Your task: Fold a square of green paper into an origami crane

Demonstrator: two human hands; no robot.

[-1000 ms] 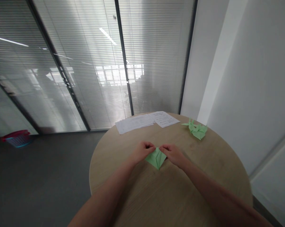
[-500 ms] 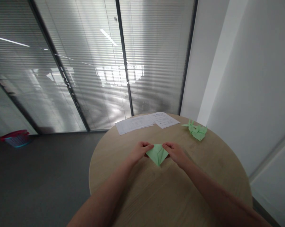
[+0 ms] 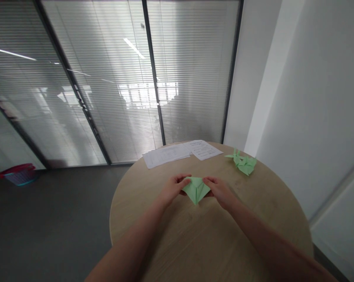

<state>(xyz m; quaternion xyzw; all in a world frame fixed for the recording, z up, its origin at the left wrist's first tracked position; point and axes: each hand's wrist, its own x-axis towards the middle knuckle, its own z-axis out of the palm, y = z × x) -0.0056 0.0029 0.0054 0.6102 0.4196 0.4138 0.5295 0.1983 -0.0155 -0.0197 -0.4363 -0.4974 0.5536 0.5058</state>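
A folded piece of green paper point(image 3: 196, 190), shaped like a kite with a point towards me and creases down its middle, is held just over the round wooden table point(image 3: 200, 243). My left hand point(image 3: 176, 187) pinches its left corner, thumb on top and fingers partly hidden behind. On the opposite corner, my right hand point(image 3: 217, 188) grips the paper in the same manner, its thumb on the upper face. Further off to the right lie several green origami pieces point(image 3: 244, 163), bunched together and touching.
White printed sheets point(image 3: 167, 154) lie overlapping at the table's far edge. Glass panels with blinds point(image 3: 194, 78) stand behind the table, and a white wall point(image 3: 320, 109) rises to the right. A red and blue basket point(image 3: 19, 175) sits on the dark floor at far left.
Both hands still hold the green paper. The left fingers have shifted, with the index finger now lifted and stretched out behind the upper edge. The paper has moved very slightly up.
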